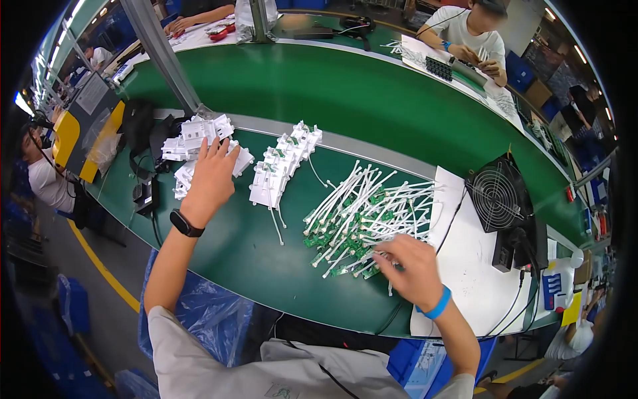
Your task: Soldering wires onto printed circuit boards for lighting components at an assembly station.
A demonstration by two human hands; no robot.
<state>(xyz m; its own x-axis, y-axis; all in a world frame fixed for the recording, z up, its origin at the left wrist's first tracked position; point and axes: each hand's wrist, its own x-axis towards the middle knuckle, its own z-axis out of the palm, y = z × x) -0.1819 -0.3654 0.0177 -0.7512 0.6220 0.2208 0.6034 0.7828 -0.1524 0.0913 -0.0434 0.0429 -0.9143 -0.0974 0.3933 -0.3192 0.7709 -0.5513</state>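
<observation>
My left hand (211, 176) reaches over a heap of white plastic housings (206, 133), fingers spread and resting on the upper pieces. Beside it stands a row of white housings (282, 163) with small green boards fitted in them and thin white cables trailing out. Right of the middle lies a pile of green circuit boards with white cables (355, 219). My right hand (413, 266) is at the pile's near right edge, thumb and fingertips drawn together. Whatever sits between those fingertips is too small to make out.
A black fan with a wire guard (498, 193) stands on a white sheet (452, 266) at the right, with black cables beside it. A metal post (159, 53) rises behind the housings. A black device (145, 196) lies left. A co-worker (472, 40) sits across the green divider (332, 80).
</observation>
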